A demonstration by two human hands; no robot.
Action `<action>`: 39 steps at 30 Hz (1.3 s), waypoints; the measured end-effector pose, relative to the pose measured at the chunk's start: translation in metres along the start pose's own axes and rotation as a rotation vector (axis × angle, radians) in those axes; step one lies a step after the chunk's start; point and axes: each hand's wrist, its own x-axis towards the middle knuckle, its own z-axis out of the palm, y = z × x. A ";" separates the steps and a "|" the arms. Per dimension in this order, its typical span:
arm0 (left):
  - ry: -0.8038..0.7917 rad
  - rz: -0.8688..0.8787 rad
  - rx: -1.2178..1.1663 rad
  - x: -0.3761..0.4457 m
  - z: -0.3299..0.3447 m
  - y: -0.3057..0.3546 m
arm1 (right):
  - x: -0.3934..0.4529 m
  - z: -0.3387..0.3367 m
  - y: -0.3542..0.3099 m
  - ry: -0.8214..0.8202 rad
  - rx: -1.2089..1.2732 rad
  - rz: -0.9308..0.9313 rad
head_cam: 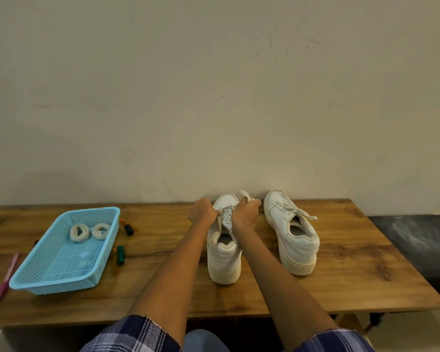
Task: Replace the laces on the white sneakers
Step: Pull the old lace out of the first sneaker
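A person sits at a wooden counter (341, 262) against a plain wall, both bare forearms reaching forward to a white sneaker, the near sneaker (224, 250), which stands heel toward the viewer. The left hand (202, 212) sits at the sneaker's left side by the eyelets, its grip pinched on a strand of the old lace (226, 212). The right hand (247, 212) sits at the sneaker's right side, its grip closed around a loop of that lace which sticks up past the fingers toward the wall. The lace seems only partly threaded, so the step in hand looks like pulling it out.

Just right of the near sneaker, apart from it, stands the second sneaker (292, 232), with its own lace threaded and the ends loose.

Well left of the near sneaker lies a light blue plastic basket (33, 280) holding two coiled replacement laces (79, 232) at its far end. Several marker pens (120, 255) lie between the basket and the near sneaker, and a pink pen (8, 275) lies beyond the basket's left edge.

Risks from here: neither hand pins the sneaker down, so a hard tug could drag or tip it toward the second sneaker. The lace tip could snag in an eyelet if pulled at an angle.
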 end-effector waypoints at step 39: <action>0.182 -0.126 -0.080 -0.009 -0.055 -0.104 | -0.044 0.073 -0.045 -0.679 -0.387 -0.544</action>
